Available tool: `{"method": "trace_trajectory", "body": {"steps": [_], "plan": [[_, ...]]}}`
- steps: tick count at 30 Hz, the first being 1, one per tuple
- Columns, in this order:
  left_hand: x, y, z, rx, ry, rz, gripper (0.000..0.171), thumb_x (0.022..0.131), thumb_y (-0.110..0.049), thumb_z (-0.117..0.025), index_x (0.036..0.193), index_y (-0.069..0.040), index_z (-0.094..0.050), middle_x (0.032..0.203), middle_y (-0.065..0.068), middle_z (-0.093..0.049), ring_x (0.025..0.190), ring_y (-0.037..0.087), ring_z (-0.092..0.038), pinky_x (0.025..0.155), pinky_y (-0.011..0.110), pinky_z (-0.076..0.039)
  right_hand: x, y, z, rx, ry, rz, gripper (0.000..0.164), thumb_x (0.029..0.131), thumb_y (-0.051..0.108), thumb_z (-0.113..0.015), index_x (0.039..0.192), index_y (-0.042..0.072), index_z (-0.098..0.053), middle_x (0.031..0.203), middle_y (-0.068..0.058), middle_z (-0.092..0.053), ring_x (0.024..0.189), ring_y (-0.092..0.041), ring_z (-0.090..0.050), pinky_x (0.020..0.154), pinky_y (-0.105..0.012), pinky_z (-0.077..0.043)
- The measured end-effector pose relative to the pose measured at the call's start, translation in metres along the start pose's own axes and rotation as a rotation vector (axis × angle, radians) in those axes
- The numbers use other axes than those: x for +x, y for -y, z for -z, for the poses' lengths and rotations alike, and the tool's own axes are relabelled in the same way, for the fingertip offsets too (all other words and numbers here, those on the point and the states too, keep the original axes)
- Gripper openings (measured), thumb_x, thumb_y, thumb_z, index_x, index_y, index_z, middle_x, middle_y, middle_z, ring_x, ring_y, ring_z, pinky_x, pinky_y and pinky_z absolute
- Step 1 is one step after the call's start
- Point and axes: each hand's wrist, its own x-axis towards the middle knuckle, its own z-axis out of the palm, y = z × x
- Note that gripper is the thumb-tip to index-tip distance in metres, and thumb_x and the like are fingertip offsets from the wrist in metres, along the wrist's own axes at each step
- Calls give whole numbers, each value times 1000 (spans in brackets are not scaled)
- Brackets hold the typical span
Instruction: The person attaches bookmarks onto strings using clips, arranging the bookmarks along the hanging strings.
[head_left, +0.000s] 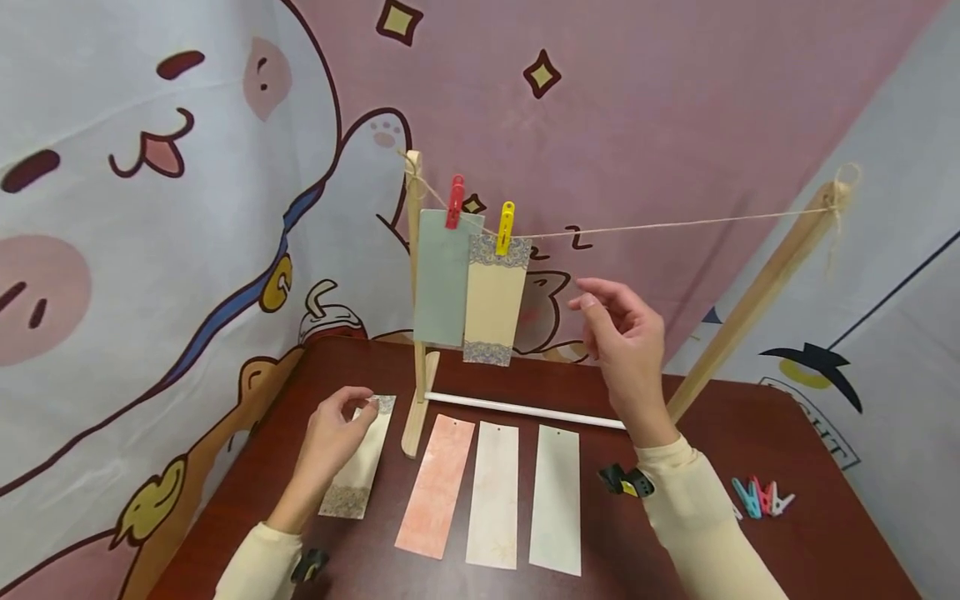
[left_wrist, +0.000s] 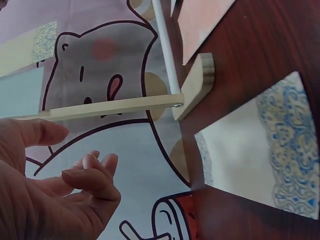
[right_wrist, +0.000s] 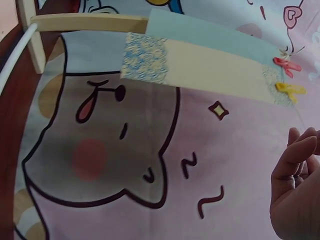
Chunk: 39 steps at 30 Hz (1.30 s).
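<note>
My left hand hovers over a cream card with patterned ends lying on the table. In the left wrist view its fingers are loosely bent, with nothing between them and the card well apart. My right hand is raised beside the string, fingers relaxed and holding nothing. To its left hang a pale green card under a red clothespin and a cream card with patterned ends under a yellow clothespin. The two hanging cards overlap slightly.
Two wooden posts carry the string, with a white rod low between them. A pink card, a whitish card and a pale green card lie in front. Several clothespins lie right.
</note>
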Motion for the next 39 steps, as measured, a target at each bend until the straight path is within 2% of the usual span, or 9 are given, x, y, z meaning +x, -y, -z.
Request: {"method": "trace_trajectory", "body": {"steps": [6, 14, 21, 28, 34, 39], "plan": [[-1, 7, 0, 13, -43, 13, 24, 102, -18, -71, 123, -8, -76, 103, 7, -74, 81, 21, -59, 73, 35, -46, -7, -8, 14, -62, -14, -73, 26, 108, 15, -70, 124, -6, -74, 95, -10, -76, 58, -17, -49, 47, -26, -42], [-8, 17, 0, 38, -29, 33, 24, 100, -15, -72, 121, -5, -76, 100, 6, -73, 79, 19, -58, 72, 33, -45, -25, -17, 34, -123, -36, -145, 23, 110, 17, -69, 122, -1, -77, 96, -8, -76, 59, -17, -49, 49, -25, -42], [-8, 25, -2, 44, -38, 23, 23, 98, -13, -73, 120, -4, -76, 99, 8, -74, 81, 20, -60, 74, 35, -46, -32, -24, 49, -106, -61, -173, 28, 110, 16, -68, 123, -8, -74, 96, -11, -76, 59, -17, -50, 50, -24, -42], [-10, 32, -2, 73, -11, 46, 26, 99, -15, -74, 123, -3, -73, 104, 10, -73, 84, 21, -62, 78, 39, -48, -43, -30, 62, -110, -99, -197, 19, 109, 11, -69, 117, -3, -77, 94, -7, -77, 57, -16, -50, 48, -23, -42], [-11, 40, -4, 131, -5, 35, 37, 98, -17, -77, 129, 2, -69, 117, 21, -73, 103, 36, -69, 87, 53, -51, -52, -40, 69, -120, -114, -229, 25, 110, 14, -69, 120, -8, -74, 93, -8, -76, 58, -16, -50, 49, -23, -43], [-13, 48, 0, 183, 29, 44, 48, 97, -17, -78, 135, 8, -63, 125, 29, -68, 118, 46, -63, 97, 63, -48, -65, -50, 78, -148, -140, -276, 29, 110, 17, -69, 123, -9, -73, 94, -6, -77, 59, -17, -50, 50, -24, -43]]}}
